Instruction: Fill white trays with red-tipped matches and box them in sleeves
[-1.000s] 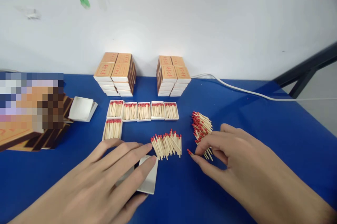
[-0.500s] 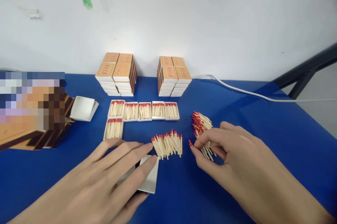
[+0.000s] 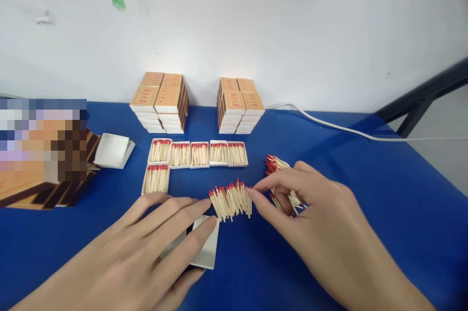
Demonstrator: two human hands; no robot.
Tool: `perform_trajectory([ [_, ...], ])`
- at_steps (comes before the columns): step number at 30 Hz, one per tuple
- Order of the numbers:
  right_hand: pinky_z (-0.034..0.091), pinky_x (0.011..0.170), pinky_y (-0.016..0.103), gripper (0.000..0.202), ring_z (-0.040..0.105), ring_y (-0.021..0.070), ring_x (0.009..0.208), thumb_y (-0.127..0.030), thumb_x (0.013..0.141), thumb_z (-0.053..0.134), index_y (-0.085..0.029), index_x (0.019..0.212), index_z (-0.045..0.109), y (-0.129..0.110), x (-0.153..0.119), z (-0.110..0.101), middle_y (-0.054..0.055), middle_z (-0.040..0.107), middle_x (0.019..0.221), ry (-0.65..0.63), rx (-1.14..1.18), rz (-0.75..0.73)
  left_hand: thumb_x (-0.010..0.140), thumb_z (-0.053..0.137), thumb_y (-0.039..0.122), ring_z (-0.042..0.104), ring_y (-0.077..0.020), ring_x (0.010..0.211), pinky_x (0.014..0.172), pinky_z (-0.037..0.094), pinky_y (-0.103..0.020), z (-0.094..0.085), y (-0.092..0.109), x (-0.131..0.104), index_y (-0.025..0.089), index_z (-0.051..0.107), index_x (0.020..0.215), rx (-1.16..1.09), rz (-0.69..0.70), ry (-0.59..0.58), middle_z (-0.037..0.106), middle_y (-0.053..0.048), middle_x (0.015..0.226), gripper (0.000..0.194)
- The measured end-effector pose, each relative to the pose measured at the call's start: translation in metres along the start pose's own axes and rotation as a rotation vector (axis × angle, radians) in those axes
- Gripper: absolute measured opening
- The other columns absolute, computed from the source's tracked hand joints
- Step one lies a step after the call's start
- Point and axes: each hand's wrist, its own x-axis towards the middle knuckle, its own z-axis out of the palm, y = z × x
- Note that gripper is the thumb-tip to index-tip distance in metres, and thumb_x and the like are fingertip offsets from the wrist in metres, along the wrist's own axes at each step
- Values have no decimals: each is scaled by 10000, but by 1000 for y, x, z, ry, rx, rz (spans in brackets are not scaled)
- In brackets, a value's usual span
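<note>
My left hand (image 3: 157, 242) lies with fingers stretched and spread over small white matchbox trays (image 3: 209, 247). Its index fingertip touches one tray, and the palm hides part of the trays. The fingertips reach the left end of a loose row of red-headed matches (image 3: 230, 201). At the row's right end, thumb and forefinger of my right hand (image 3: 292, 199) are pinched on matches, mostly hidden by the fingertips. Beneath that hand lies a second heap of matches (image 3: 276, 162), partly covered by it.
Several trays filled with matches (image 3: 199, 155) stand in a row, with another filled tray (image 3: 156, 178) in front at the left. Two stacks of matchboxes (image 3: 168, 99) stand against the wall. White trays (image 3: 113, 150) and more matchboxes (image 3: 66, 194) are on the left. A white cable (image 3: 329, 126) runs behind.
My right hand has moved left from the heap to the right end of the match row, carrying matches in its pinch. My left hand has stayed over the trays.
</note>
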Motion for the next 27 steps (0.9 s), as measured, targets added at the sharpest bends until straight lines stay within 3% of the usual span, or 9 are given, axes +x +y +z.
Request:
perform_trajectory([
  [4, 589, 827, 482, 134, 732, 234, 659, -295, 1024, 806, -317, 892, 800, 14, -2, -11, -25, 779, 799, 7, -102, -50, 1201, 584, 245, 668, -333, 1481, 1387, 305, -545, 0, 0, 0, 197, 705, 1650, -1, 5, 0, 770, -101, 1618, 467],
  [9, 513, 905, 541, 217, 761, 299, 828, -243, 1059, 690, -316, 879, 786, 25, -19, -15, -2, 821, 878, -32, -228, -155, 1210, 587, 260, 656, -330, 1499, 1381, 313, -545, 1, 1, 0, 205, 701, 1653, -15, -11, -15, 759, -97, 1641, 461],
  [16, 421, 884, 536, 242, 655, 346, 865, -269, 1136, 605, -278, 994, 801, 28, -34, -14, 54, 738, 840, -22, -422, -212, 1202, 597, 242, 620, -353, 1516, 1392, 275, -566, -2, 1, -1, 176, 671, 1690, -27, -11, -30, 727, -126, 1679, 498],
  [21, 375, 822, 511, 293, 627, 332, 804, -209, 1139, 562, -263, 926, 755, 24, -29, -10, 59, 713, 805, -24, -452, -247, 1199, 618, 242, 617, -363, 1529, 1373, 300, -575, 1, 1, -2, 182, 675, 1690, -35, -9, -32, 713, -127, 1699, 497],
  [27, 445, 806, 494, 325, 676, 317, 806, -164, 1105, 566, -273, 830, 700, 18, -25, -7, 41, 734, 791, 6, -389, -229, 1242, 599, 328, 637, -350, 1497, 1368, 301, -549, -1, 1, 0, 182, 694, 1670, -43, -14, -7, 743, -120, 1658, 462],
])
